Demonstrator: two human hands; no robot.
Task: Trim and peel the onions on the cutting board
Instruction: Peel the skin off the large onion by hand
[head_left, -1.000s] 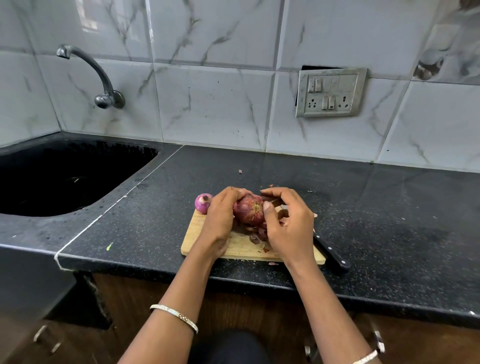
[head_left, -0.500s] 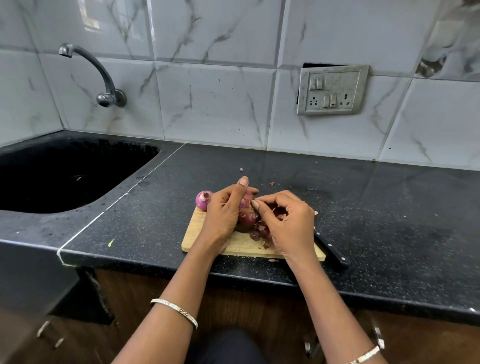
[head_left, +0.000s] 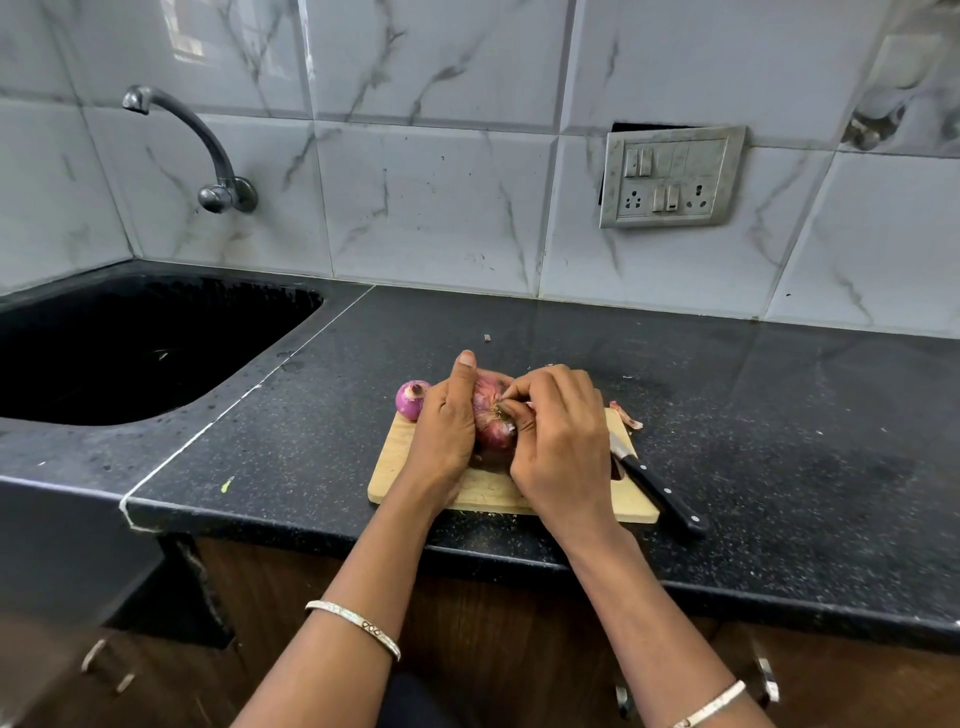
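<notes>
- Black speckled counter (head_left: 779, 467) with grey marble-look tiles behind, pretty plain kitchen.
- Nearest the edge sits a wooden cutting board (head_left: 488, 493), with a black-handled knife (head_left: 660, 493) lying across its right end.
- Left hand (head_left: 447, 431) cups the big red onion (head_left: 493, 421) over the board, thumb sticking up.
- Right hand (head_left: 561, 447) pinches at the onion's papery skin, fingers curled in.
- A smaller peeled onion (head_left: 412, 399) sits at the board's far left corner.
- Further back: dark sink (head_left: 130, 353), tap (head_left: 208, 156), switch plate (head_left: 670, 176).
</notes>
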